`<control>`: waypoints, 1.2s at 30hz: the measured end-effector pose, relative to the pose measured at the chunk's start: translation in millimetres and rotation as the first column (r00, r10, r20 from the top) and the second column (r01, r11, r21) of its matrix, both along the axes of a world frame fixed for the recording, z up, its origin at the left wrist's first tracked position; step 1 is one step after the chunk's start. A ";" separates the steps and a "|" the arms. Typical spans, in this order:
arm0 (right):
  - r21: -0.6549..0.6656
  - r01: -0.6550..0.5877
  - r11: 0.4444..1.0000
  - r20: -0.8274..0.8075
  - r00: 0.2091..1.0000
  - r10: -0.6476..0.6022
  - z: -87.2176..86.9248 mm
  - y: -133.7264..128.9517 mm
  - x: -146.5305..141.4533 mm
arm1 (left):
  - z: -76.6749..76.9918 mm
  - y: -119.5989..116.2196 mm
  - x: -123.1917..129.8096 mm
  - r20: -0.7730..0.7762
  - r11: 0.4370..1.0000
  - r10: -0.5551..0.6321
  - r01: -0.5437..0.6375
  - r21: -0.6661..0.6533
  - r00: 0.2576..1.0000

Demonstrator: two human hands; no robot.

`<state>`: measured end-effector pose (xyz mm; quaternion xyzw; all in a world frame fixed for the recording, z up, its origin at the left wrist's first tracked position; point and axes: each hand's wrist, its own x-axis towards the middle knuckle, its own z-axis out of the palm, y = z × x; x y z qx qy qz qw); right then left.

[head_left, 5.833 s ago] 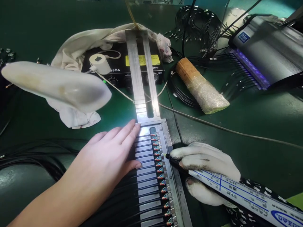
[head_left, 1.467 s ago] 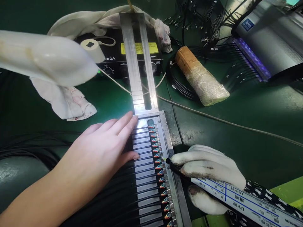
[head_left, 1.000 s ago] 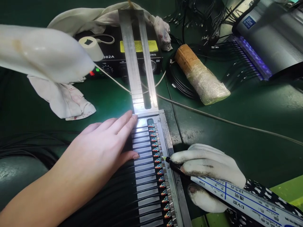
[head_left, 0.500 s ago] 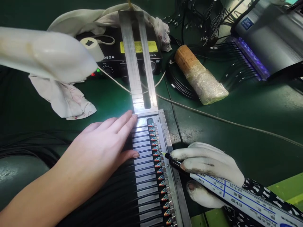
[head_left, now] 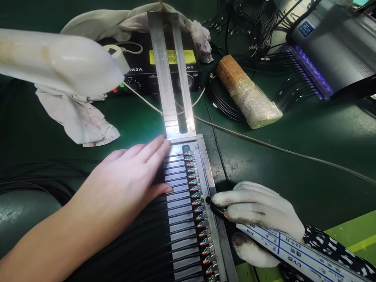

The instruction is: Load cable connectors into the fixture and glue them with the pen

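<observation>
A metal fixture [head_left: 208, 168] runs lengthwise below me, with a row of black cables [head_left: 179, 213] laid across it. The cable ends are small connectors with exposed coloured wires [head_left: 195, 196]. My bare left hand [head_left: 132, 168] lies with fingers stretched out on the fixture's left edge, near its upper end, the thumb on or just above the cables. In a stained white glove, my right hand [head_left: 261, 215] grips a UV glue syringe [head_left: 282, 243] with a label. Its thin yellowish tip [head_left: 204, 197] is at one connector in the row's upper half.
A white lamp arm [head_left: 73, 64] reaches in from the left over a black dispenser box [head_left: 138, 78]. A slotted metal plate [head_left: 163, 78] extends from the fixture onto it. Film-wrapped roll [head_left: 249, 94], a loose hose [head_left: 264, 145] and a UV curing unit [head_left: 337, 43] occupy the right side.
My right hand and the syringe have moved slightly down along the row, so the tip is at a lower spot. My left hand stays nearly still on the fixture.
</observation>
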<state>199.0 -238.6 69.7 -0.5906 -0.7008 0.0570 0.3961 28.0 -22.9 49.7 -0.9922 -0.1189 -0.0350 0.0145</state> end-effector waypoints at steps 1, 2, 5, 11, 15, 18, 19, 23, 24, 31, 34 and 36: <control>-0.002 0.002 1.000 0.005 1.000 -0.002 0.2 0.4 0.1 | -0.1 0.0 0.0 0.000 1.000 0.001 -0.001 -0.002 1.000; -0.005 0.003 1.000 0.007 1.000 -0.003 0.4 0.6 0.2 | -0.2 0.0 -0.2 0.002 1.000 0.000 0.000 -0.004 1.000; -0.022 0.006 1.000 -0.002 1.000 -0.006 0.9 0.1 -0.1 | -0.5 0.1 -1.7 0.006 1.000 0.004 -0.003 -0.013 1.000; -0.014 -0.005 1.000 -0.025 1.000 0.005 3.0 -0.7 -1.5 | -0.2 -0.3 -3.2 -0.003 1.000 0.003 -0.003 -0.016 1.000; -0.010 -0.004 1.000 -0.033 0.999 0.004 1.8 -1.1 -2.1 | -0.4 -0.4 -1.4 -0.006 1.000 0.010 -0.010 -0.017 1.000; -0.003 0.007 1.000 -0.037 0.999 -0.007 1.0 -0.6 -2.1 | -0.2 -0.4 0.0 -0.013 1.000 0.014 -0.015 -0.023 1.000; 0.003 0.008 1.000 -0.038 0.999 -0.008 1.3 0.0 -2.0 | 0.0 -0.4 0.2 -0.018 0.999 0.016 -0.016 -0.028 1.000; -0.001 0.004 1.000 -0.013 1.000 -0.004 3.1 2.1 -0.9 | 1.1 -0.2 -1.0 -0.031 0.999 0.012 -0.013 -0.041 0.999; -0.005 0.005 1.000 -0.006 1.000 -0.005 3.4 2.2 -0.5 | 1.3 -0.2 -1.8 -0.030 0.999 0.010 -0.011 -0.042 1.000; -0.024 -0.004 1.000 -0.005 1.000 0.004 0.9 0.7 2.1 | -0.1 0.1 -3.9 -0.018 0.998 0.018 -0.019 -0.067 1.000; -0.019 -0.004 1.000 -0.003 1.000 0.003 -0.5 1.3 2.5 | -1.0 0.4 -2.7 -0.019 0.997 0.012 -0.013 -0.077 1.000; -0.012 0.000 1.000 0.005 1.000 0.000 -0.5 1.5 2.9 | -1.3 0.7 -2.4 -0.019 0.997 0.005 -0.006 -0.080 1.000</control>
